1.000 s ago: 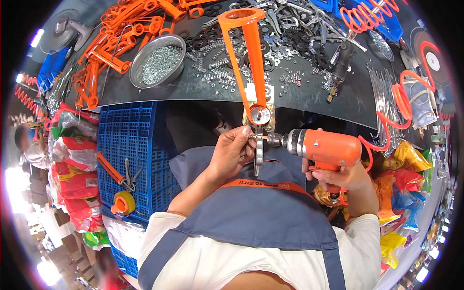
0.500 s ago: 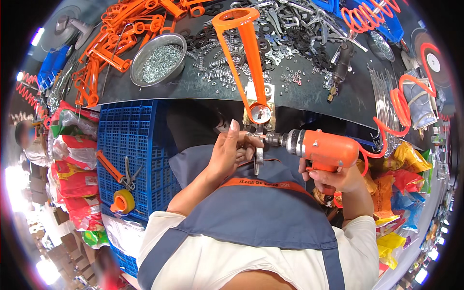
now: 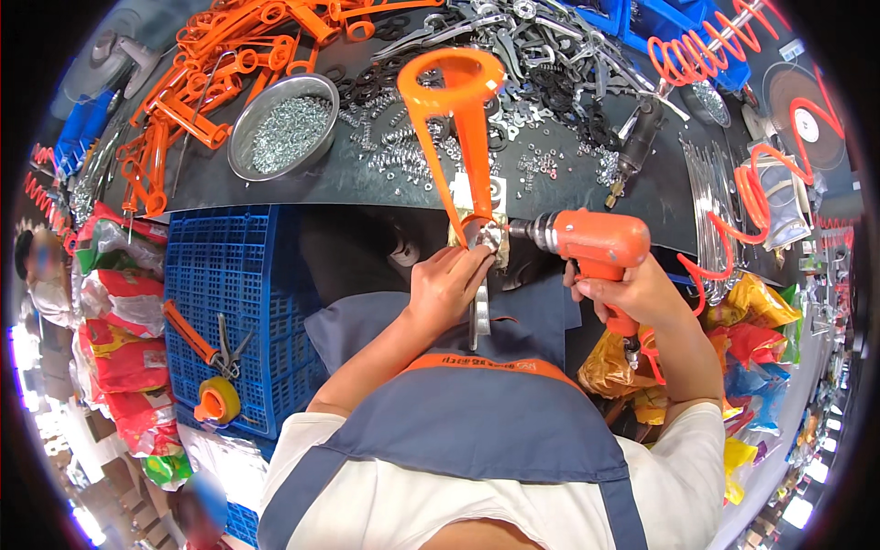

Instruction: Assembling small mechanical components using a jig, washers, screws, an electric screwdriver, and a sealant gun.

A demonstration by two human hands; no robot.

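Observation:
An orange frame with a ring at its top stands upright at the table's front edge, its narrow lower end toward me. My left hand is closed at that end, fingertips pressed on a small silvery metal part. Below the fingers a flat metal bar points toward my apron. My right hand is wrapped round the grip of an orange air drill. The drill's chuck points left, and its tip meets the frame's lower end beside my left fingertips. Exactly what the tip touches is hidden.
A metal bowl of small fasteners stands beside piled orange frames. Springs and metal levers lie behind. A second air tool rests at right near a coiled red hose. Left is a blue crate holding pliers.
Both hands have moved away from me, up to the frame's lower end. The drill has come up and left with my right hand. The view has shifted slightly.

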